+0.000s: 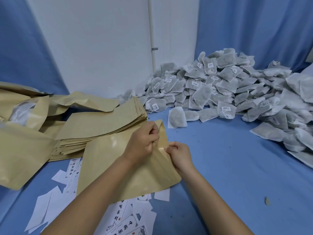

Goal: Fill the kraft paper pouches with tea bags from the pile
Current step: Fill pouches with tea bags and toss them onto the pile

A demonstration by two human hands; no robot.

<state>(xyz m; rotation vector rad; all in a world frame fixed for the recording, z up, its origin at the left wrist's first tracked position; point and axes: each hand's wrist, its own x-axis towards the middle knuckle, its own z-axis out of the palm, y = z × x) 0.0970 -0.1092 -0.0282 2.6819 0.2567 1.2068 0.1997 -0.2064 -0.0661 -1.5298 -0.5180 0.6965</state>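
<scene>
A flat kraft paper pouch lies in front of me on the blue cloth, its open end toward the tea bags. My left hand pinches the upper lip of that opening. My right hand pinches the opposite lip just beside it. A big pile of white tea bags with small labels fills the far right corner. One single tea bag lies apart from the pile, just beyond the pouch mouth.
A stack of flat kraft pouches sits to the left, with bulging pouches further left. Printed paper labels and white slips are scattered under and below the pouch. White wall and blue curtains stand behind.
</scene>
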